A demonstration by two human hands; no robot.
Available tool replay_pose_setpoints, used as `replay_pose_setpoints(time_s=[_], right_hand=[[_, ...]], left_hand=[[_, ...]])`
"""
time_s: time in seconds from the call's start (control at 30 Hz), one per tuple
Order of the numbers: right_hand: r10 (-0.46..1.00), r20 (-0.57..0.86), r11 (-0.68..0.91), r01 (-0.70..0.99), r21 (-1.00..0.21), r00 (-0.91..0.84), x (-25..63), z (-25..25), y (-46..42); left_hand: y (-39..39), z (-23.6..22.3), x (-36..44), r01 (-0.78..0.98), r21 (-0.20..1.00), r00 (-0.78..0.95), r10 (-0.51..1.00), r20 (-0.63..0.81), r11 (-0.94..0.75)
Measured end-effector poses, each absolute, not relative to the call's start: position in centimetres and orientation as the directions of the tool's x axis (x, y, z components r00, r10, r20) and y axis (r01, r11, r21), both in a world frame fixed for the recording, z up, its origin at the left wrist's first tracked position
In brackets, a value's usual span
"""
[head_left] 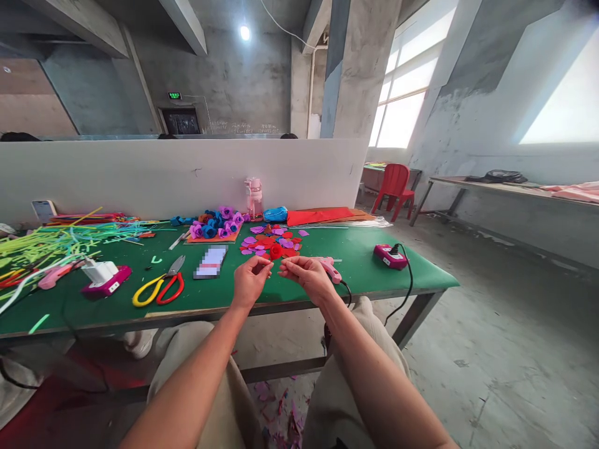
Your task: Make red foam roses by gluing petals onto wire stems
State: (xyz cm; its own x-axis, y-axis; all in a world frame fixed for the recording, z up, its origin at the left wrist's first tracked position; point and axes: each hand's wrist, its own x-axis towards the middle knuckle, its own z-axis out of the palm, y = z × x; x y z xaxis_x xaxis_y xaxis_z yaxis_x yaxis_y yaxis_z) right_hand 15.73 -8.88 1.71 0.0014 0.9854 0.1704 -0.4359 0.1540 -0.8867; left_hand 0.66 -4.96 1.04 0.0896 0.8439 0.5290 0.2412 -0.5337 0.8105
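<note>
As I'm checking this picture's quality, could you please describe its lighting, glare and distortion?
Head view: the window is blown out and the ceiling lamp glares; head view again: a flat rectangle beside the scissors is pixelated, the right forearm looks stretched.

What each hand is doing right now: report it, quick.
Left hand: fingers closed in a pinch by the red flower; whether it holds it cannot be told.
Right hand: fingers closed too; anything held cannot be made out.
</note>
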Motion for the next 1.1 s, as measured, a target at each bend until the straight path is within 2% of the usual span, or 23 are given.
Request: replay_pose_setpoints(time_s=[0.3,0.53,0.97,1.1], right_hand=[[0.972,0.233,0.223,-0.343,-0.913,0.012,15.93,1.43,-8.81],[0.967,0.255,0.243,-0.403,-0.882,0.025,15.94,1.75,-8.89],[0.970,0.234,0.244,-0.308,-0.920,0.067,15.85,1.77,-8.66],[0.971,0.235,0.236,-0.363,-0.901,0.049,15.89,1.62,-8.67]], left_hand=[[-4.78,0.81,0.71,0.257,0.808,0.095,0.846,0.525,-0.531],[-4.70,0.67,0.63,0.249,0.806,0.096,0.842,0.531,-0.537],[-4.58,0.50,0.74,0.222,0.819,0.099,0.848,0.521,-0.529],[-4.66,0.62,0.75,0.224,0.818,0.101,0.848,0.520,-0.529]])
